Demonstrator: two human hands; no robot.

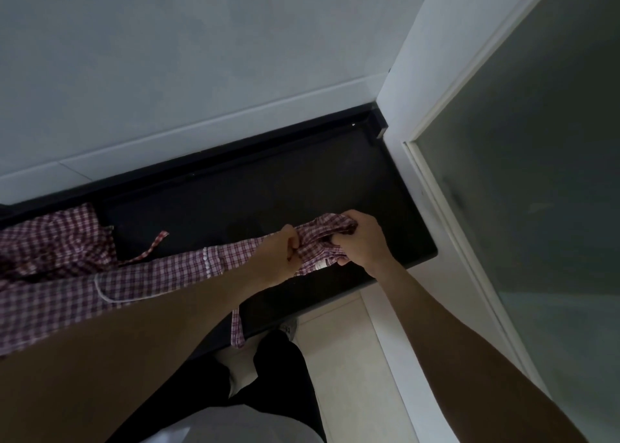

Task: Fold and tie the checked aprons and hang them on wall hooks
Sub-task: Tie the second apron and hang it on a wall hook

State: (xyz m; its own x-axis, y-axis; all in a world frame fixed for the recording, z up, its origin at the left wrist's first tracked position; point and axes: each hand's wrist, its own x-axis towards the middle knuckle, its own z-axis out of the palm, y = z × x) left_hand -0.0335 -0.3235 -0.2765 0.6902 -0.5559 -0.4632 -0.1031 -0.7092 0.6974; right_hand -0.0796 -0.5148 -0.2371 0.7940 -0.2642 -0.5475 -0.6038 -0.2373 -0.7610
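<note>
The checked apron (161,271) lies stretched along the black counter (335,174), its bunched end caught between both hands. The right hand (360,244) curls its fingers round the gathered cloth at the far right; the left hand (280,253), fisted, pinches the fabric just beside it. From the grip the apron trails leftward, and a strap (237,328) hangs below, over the counter's near edge. A second checked apron (57,238) sits crumpled well to the left.

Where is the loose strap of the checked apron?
In the head view, the narrow red-and-white checked fabric strap hangs over the front edge of the black counter, below the left hand, near the person's dark trousers.
</note>
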